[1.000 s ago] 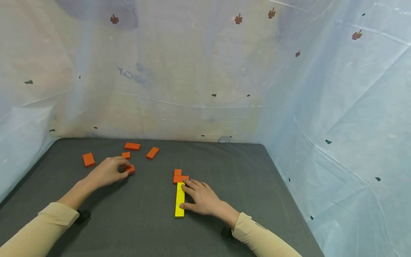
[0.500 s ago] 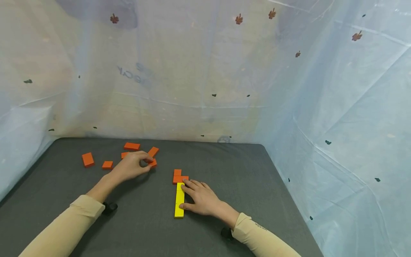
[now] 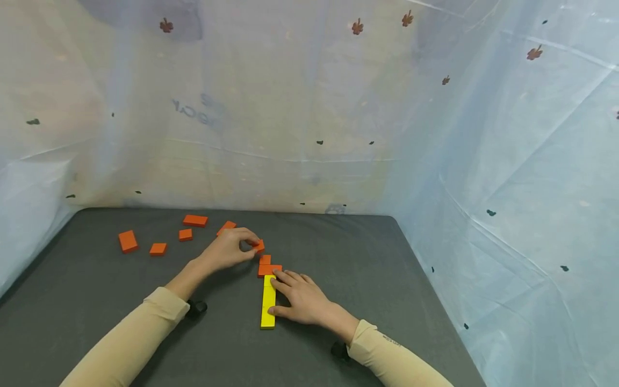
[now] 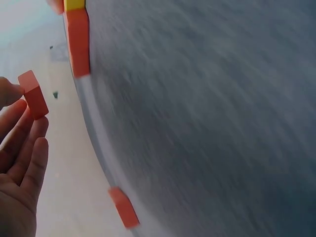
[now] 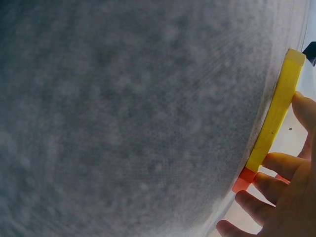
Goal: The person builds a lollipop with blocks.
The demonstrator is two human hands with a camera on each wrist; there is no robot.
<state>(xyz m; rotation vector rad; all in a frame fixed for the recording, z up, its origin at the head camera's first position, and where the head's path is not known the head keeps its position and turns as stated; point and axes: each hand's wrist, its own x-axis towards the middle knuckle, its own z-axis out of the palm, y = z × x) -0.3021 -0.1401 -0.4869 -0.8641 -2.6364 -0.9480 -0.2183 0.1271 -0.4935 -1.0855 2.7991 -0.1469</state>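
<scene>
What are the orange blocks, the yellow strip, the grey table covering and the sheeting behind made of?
Orange blocks and yellow strip: smooth, fairly matte; painted wood or plastic, hard to tell; even colour, crisp edges.
Grey table covering: probably matte fabric; fine texture shows in the right wrist view.
Sheeting: likely thin, slightly glossy plastic; creases, highlights.
</scene>
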